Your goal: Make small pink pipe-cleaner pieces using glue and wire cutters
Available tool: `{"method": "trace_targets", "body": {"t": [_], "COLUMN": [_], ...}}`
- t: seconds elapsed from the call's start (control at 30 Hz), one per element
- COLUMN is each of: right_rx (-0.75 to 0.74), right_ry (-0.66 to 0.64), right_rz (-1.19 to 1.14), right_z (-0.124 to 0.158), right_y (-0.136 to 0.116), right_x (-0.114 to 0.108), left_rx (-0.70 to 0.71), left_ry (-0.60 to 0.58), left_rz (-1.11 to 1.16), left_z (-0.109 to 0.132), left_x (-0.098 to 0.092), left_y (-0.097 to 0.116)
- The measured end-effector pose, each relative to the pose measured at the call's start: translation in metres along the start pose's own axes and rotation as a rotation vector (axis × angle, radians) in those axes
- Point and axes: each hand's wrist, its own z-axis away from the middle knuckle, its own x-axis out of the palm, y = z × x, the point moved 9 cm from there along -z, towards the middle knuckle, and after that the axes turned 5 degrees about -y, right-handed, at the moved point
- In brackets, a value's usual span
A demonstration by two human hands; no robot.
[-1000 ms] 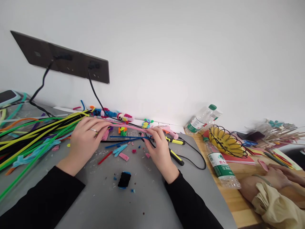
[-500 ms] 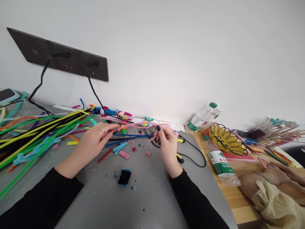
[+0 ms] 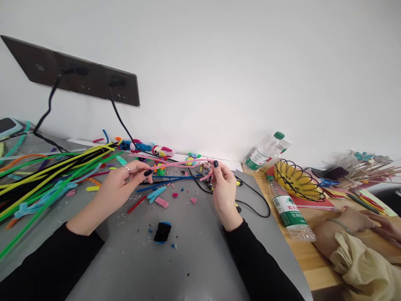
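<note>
A pink pipe cleaner point(image 3: 180, 163) stretches between my hands above the grey mat. One end is pinched between thumb and fingers of my left hand point(image 3: 120, 184), which wears a ring. My right hand point(image 3: 224, 190) grips the pipe cleaner with thumb and forefinger, a short pink end sticking out below. Behind the hands, blue pipe cleaners point(image 3: 169, 181) lie across the mat. Closer to me is a small black and blue block of pipe cleaner point(image 3: 163, 232). Light blue pieces point(image 3: 156, 193) and a cut pink piece point(image 3: 162, 202) lie between the hands and the block.
A pile of long coloured pipe cleaners point(image 3: 56, 179) covers the left. Finished pipe cleaner figures point(image 3: 144, 147) line the wall. To the right are plastic bottles point(image 3: 291, 215), a yellow basket point(image 3: 297, 179) and another person's arm point(image 3: 341, 230). A black cable point(image 3: 263, 215) loops beside my right hand.
My left thumb and fingers have shifted on the pink pipe cleaner, and it now runs straighter between my hands. My right hand has moved slightly right. The view has turned slightly.
</note>
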Motion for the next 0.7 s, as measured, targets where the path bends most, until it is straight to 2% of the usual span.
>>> {"method": "trace_targets", "body": {"t": [0.1,0.23,0.37,0.57,0.7], "right_rx": [0.044,0.137,0.232,0.32,0.265], "right_ry": [-0.047,-0.237,-0.408,-0.558,-0.507], "right_rz": [-0.125,-0.181,-0.24,-0.303,-0.275], "right_z": [0.002,0.011,0.027,0.044,0.041], "right_y": [0.003,0.009,0.015,0.021,0.021], "right_x": [0.01,0.038,0.064,0.087,0.083], "left_rx": [-0.093,-0.145,-0.154,-0.219,-0.274], "left_ry": [-0.064,-0.2,-0.322,-0.295,-0.302], "left_rz": [0.143,0.26,0.378,0.432,0.456], "left_z": [0.001,0.003,0.009,0.013,0.014], "left_x": [0.009,0.035,0.061,0.069,0.07], "left_y": [-0.006,-0.007,0.001,0.003,0.001]}}
